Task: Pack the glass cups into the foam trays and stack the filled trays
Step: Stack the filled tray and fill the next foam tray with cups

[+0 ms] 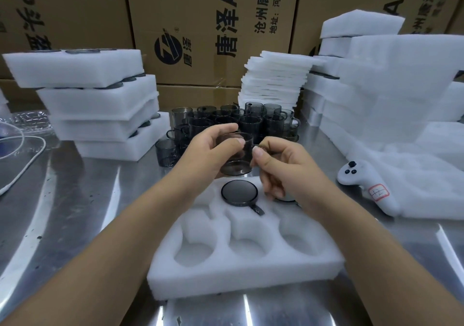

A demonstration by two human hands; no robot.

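Observation:
A white foam tray (241,273) with round pockets lies on the steel table in front of me. One smoky glass cup (239,192) sits in a far pocket, its handle pointing toward me. Part of another cup shows under my right hand in the far right pocket. Above the tray's far edge I hold a dark glass cup (237,158): my left hand (213,147) grips its body, and my right hand (283,165) pinches its handle side. A cluster of several loose cups (241,121) stands behind.
A stack of filled foam trays (100,105) rises at the left. Thin foam sheets (273,79) and more foam blocks (386,87) pile up at the right. A white controller (364,185) lies on the foam at the right. A white cable (22,160) runs along the left. Cardboard boxes (200,24) stand behind.

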